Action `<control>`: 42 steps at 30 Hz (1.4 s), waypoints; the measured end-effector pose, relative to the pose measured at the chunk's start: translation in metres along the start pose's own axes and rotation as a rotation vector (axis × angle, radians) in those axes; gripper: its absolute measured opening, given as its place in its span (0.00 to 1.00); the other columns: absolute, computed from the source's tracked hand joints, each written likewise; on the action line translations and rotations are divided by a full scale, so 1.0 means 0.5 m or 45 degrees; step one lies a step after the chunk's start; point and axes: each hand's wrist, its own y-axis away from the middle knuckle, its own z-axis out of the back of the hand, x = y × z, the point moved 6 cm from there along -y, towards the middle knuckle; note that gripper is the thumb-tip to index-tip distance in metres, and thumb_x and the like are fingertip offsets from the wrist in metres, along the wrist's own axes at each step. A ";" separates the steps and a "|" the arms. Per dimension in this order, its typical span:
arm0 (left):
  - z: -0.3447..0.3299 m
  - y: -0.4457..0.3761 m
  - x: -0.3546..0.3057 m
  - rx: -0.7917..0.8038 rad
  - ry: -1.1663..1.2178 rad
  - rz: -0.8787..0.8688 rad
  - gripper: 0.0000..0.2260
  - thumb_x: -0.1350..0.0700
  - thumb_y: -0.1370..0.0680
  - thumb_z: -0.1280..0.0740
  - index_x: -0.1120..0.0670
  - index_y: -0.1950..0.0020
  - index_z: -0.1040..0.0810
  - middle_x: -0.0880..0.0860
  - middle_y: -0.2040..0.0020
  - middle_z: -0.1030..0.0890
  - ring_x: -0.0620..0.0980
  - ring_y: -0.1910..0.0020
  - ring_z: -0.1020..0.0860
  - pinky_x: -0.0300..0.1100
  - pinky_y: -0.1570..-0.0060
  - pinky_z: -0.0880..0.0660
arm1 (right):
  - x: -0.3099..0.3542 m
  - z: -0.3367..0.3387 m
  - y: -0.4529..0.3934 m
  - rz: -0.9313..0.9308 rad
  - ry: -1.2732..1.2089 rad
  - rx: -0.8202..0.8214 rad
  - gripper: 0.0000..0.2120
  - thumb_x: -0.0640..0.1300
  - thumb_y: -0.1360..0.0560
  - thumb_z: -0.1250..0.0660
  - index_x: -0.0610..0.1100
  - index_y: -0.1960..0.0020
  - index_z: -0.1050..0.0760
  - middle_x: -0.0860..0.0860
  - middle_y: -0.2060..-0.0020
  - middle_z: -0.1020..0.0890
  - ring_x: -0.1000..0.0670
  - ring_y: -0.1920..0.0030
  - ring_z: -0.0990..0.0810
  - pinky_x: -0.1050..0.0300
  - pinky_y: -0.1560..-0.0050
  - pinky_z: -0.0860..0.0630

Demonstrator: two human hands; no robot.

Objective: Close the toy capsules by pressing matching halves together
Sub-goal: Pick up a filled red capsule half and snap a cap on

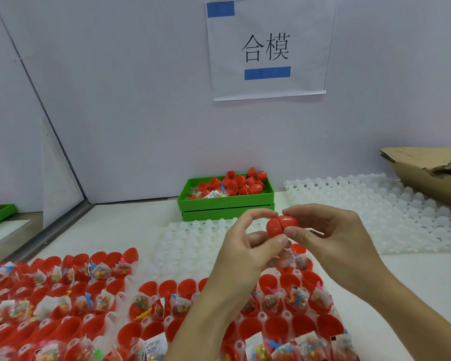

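Both hands are up over the counter (141, 225), sharing one red capsule (281, 225) between them. The left hand (245, 251) has its thumb and forefinger curled around the left half, pinching it, with the other fingers tucked loosely underneath. The right hand (331, 238) does the same on the right half: thumb below, forefinger over the top, the rest curled back toward the palm. So neither is spread open; both grip the same thing.

The capsule sits in the air just in front of the green bin (225, 201), above the white trays. Its long axis runs roughly side to side, left half pointing at the left hand, right half at the right. A dark seam line still shows between the two halves, tilted a little off vertical, so they look joined but whether fully snapped is hard to say.

Below the hands, white plastic trays (188, 238) hold rows of open red capsule halves (71, 327), lots with little bagged toys (297, 298) in them. The green bin has loose red halves piled in it. Another empty-looking white tray (375, 199) lies to the right, some cardboard (427, 168) behind that, and a paper sign (267, 48) on the wall.
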 end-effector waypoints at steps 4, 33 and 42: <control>0.003 -0.003 -0.005 -0.046 -0.135 -0.124 0.11 0.61 0.22 0.30 0.52 0.41 0.23 0.56 0.61 0.15 0.50 0.63 0.16 0.38 0.60 0.21 | -0.007 0.000 0.001 -0.073 -0.081 0.025 0.11 0.48 0.35 0.26 0.49 0.53 0.17 0.53 0.58 0.14 0.52 0.58 0.14 0.61 0.55 0.18; 0.018 -0.002 -0.020 -0.092 -0.338 -0.309 0.08 0.57 0.21 0.31 0.48 0.43 0.21 0.51 0.57 0.15 0.50 0.61 0.15 0.44 0.58 0.18 | 0.008 -0.004 0.003 -0.068 -0.113 0.030 0.14 0.30 0.27 0.31 0.49 0.54 0.17 0.52 0.61 0.13 0.52 0.61 0.14 0.66 0.61 0.21; 0.017 -0.003 -0.017 -0.077 -0.210 -0.275 0.08 0.61 0.20 0.34 0.49 0.46 0.22 0.53 0.58 0.14 0.52 0.60 0.15 0.41 0.58 0.19 | 0.003 -0.004 0.003 -0.096 -0.214 0.017 0.13 0.32 0.25 0.34 0.49 0.52 0.17 0.52 0.60 0.13 0.51 0.60 0.14 0.67 0.61 0.21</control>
